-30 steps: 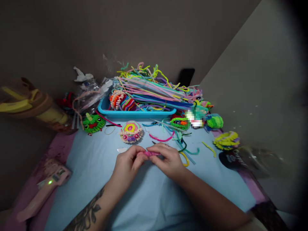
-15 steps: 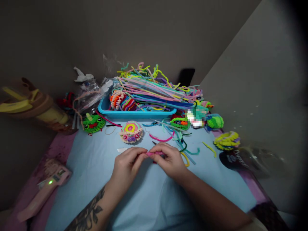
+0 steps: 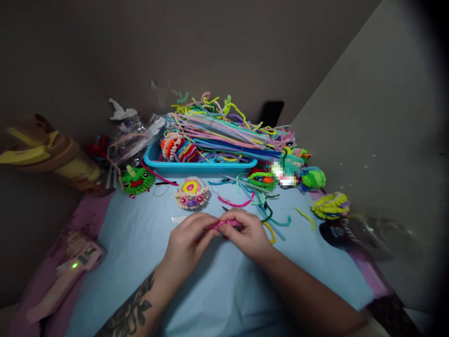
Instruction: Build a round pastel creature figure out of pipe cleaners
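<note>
A small piece of pink pipe cleaner (image 3: 229,224), ridged as if coiled or folded, is pinched between both hands over the blue cloth. My left hand (image 3: 191,236) is closed on its left end, thumb against fingers. On the right part, my right hand (image 3: 247,234) is closed too, its thumb pressing from below. The fingers hide much of the piece. Just beyond the hands sits a round pipe-cleaner figure (image 3: 191,193) with a pink and yellow top and a peach rim. A curved magenta pipe cleaner (image 3: 238,204) lies to its right. A dark pointed tip (image 3: 225,208) shows behind my right hand.
A blue tray (image 3: 199,167) heaped with pipe cleaners (image 3: 220,128) stands at the back. A pink glue gun (image 3: 66,281) with a green light lies left. Green figure (image 3: 138,180), yellow piece (image 3: 330,206) and a clear cup (image 3: 379,234) flank the cloth (image 3: 140,262).
My hands have drawn slightly closer together, the left fingers shifting right toward the right ones. More of the ridged pink piece shows between them.
</note>
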### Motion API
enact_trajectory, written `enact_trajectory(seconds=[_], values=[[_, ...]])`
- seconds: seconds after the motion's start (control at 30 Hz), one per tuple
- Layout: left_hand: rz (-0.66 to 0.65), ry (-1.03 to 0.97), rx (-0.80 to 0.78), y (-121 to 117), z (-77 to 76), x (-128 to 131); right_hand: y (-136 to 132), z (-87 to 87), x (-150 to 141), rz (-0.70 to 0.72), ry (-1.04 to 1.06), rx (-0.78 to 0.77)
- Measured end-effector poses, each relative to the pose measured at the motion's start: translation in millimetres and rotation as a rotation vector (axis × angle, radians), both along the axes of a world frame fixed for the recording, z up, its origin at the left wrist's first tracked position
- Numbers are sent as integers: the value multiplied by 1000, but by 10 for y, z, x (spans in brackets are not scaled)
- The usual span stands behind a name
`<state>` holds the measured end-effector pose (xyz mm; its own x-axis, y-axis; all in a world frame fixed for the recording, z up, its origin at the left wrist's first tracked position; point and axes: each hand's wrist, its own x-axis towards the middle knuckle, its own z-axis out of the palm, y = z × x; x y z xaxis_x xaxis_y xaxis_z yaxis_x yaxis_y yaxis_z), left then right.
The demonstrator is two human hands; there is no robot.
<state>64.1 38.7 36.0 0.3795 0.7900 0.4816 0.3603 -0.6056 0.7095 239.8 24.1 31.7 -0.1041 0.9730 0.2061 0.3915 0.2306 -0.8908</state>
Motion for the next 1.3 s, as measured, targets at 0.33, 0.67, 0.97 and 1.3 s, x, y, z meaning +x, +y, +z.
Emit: enact_trajectory(seconds=[0.33,0.67,0.97,1.3], values=[[71,-156,-590,-10,75,39,-2,-80,3,64,-61,278],[-40,-600,-1024,49,29,39,-34,-65,-44,-78,-80,333],[-1,-474,-754,4,61,49,-43,-184,-130,93,-127,356],[111,-3,-128,-6,44,-31,-30,-192,-31,6,157,47]])
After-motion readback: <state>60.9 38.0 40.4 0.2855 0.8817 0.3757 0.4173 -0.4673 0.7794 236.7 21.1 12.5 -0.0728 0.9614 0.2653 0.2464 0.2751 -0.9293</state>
